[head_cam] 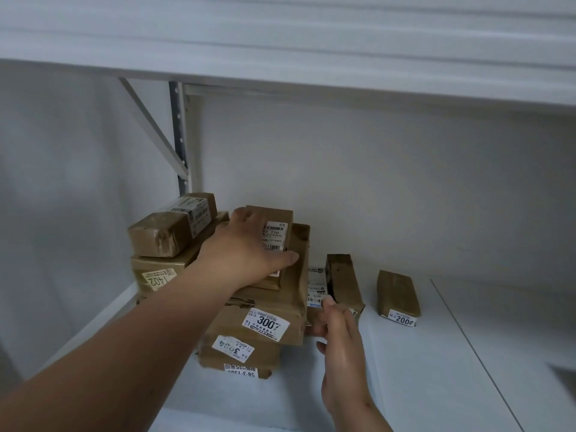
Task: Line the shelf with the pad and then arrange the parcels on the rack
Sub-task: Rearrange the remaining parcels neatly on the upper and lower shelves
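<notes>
Brown taped parcels are stacked on the white pad (405, 369) that covers the shelf. My left hand (246, 251) grips a small parcel (276, 232) with a barcode label, on top of the big parcel marked 3007 (268, 319). Under that lies the parcel marked 3004 (240, 353). My right hand (338, 338) holds the near end of a low parcel (316, 291) beside the stack, fingers curled on it. A narrow parcel (344, 285) stands just right of it. A further parcel marked 2006 (397, 294) lies apart on the right.
At the back left, one parcel (174, 226) lies on the parcel marked 1402 (159, 272). A white upper shelf (311, 57) hangs overhead. The rack's upright post (180, 135) and a diagonal brace stand at the left. A pad seam (467, 338) runs on the right.
</notes>
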A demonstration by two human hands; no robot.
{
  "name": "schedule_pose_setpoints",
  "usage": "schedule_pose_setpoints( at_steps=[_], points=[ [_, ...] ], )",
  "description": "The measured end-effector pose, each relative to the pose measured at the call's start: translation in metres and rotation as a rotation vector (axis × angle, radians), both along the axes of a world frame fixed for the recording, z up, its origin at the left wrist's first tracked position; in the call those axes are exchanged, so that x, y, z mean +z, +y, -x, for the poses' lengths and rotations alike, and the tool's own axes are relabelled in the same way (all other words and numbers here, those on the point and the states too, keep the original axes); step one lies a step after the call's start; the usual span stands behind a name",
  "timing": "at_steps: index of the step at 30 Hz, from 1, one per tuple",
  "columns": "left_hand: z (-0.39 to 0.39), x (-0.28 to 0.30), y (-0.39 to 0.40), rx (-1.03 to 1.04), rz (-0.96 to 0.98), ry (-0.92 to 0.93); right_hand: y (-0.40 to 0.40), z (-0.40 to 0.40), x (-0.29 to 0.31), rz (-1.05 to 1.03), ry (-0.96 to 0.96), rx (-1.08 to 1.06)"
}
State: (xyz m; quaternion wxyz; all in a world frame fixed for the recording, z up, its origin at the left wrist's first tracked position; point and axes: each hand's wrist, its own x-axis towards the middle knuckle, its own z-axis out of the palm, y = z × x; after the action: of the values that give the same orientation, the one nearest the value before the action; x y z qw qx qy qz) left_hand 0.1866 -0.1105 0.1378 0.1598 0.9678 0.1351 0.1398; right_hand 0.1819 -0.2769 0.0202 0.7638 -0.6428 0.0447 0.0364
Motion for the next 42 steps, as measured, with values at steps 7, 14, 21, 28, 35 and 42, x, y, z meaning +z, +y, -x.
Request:
schedule_pose_setpoints(
  at_steps=[7,14,21,28,35,42],
  points=[
    [0.004,0.008,-0.017,0.007,-0.161,-0.143,-0.026,-0.039,-0.022,0.213,-0.092,-0.233],
    [0.001,0.011,-0.048,-0.071,-0.089,-0.309,-0.041,-0.082,-0.027,0.708,-0.054,-0.226],
    [0.0,0.006,-0.057,-0.069,-0.049,-0.343,-0.037,-0.106,-0.042,0.74,-0.031,-0.031],
    [0.0,0.002,-0.063,-0.059,-0.023,-0.415,-0.051,-0.107,-0.04,0.458,-0.128,-0.127],
    [-0.003,-0.003,-0.078,-0.093,-0.023,-0.479,-0.058,-0.09,-0.032,0.809,-0.554,-0.285],
    [0.0,-0.008,-0.082,-0.1,0.013,-0.437,-0.041,-0.076,-0.028,1.164,-0.994,-0.188]
  ],
)
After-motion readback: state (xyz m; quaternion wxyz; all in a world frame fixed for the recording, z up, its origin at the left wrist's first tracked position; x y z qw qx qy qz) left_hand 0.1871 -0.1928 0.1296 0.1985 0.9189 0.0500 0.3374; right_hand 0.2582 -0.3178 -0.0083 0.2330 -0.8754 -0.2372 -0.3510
